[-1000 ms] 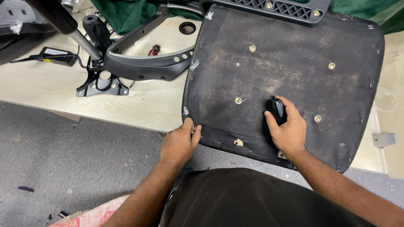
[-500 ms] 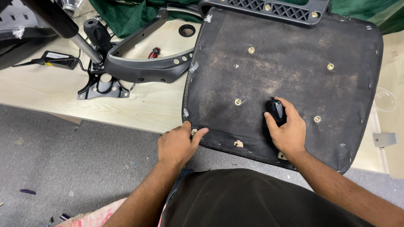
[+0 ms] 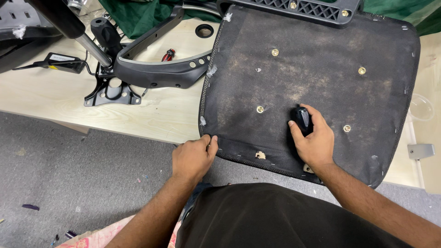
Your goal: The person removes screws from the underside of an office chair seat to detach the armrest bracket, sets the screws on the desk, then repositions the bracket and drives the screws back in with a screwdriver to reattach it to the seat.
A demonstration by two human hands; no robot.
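- Barely anything moved since earlier — left hand (image 3: 193, 158) pinched the dusty black fabric seat underside (image 3: 321, 64) corner.
- Right hand (image 3: 314, 140) gripped a black ribbed tool handle (image 3: 303, 120) — best held upright, seat steadied.

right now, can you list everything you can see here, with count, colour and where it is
seat pad: one, black and dusty, underside up, overhanging the table's near edge
brass inserts: four, gold, set in the seat pad
tool handle: one, black, upright on the seat pad, what it is cannot be told
armrest frame: one, black, left of the seat pad
metal bracket: one, black, on the table's left part
screwdriver: one, red and black, behind the armrest frame
ring: one, black, table top centre
green cloth: one, far edge
table: one, pale wood
floor: grey carpet, bits of litter
left hand: fingers on the pad's near left corner
right hand: wrapped on the tool handle
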